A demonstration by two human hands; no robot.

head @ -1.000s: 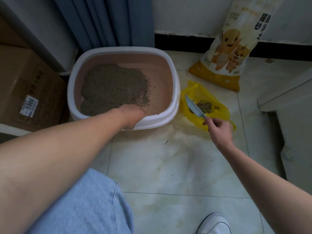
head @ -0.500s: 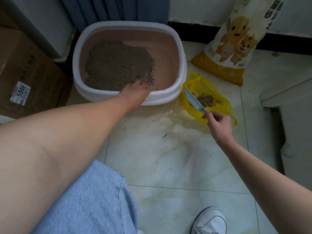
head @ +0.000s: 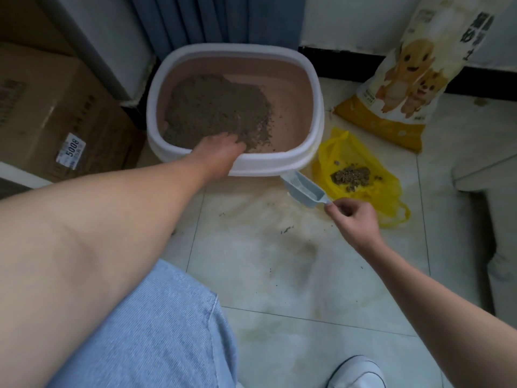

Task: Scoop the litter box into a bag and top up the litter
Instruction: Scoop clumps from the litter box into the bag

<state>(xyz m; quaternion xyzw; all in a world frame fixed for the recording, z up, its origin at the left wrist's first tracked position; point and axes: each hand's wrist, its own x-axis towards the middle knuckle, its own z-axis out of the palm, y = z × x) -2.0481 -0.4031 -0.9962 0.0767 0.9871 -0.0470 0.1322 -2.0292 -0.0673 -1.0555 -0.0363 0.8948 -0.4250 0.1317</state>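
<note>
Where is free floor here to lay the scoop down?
Widest free patch: the tiles between the litter box front, the knee and the right hand; only crumbs lie there. A narrow strip runs right of the yellow bag. Crowded: the box's right side, with scoop, bag and litter sack.

You are looking down at a pale, glossy tiled floor (head: 279, 275) with thin dark grout lines and a yellowish stain across the middle tile. Ahead of you a white wall (head: 349, 21) meets the floor at a black baseboard (head: 344, 58). Left of it hang the folds of a blue curtain (head: 212, 21), then a pale panel (head: 106, 43). At your far left sits a brown cardboard box (head: 56, 113) with a white label (head: 71, 151) reading 5008. White furniture (head: 486, 169) fills the right edge. The light is soft and even.
</note>
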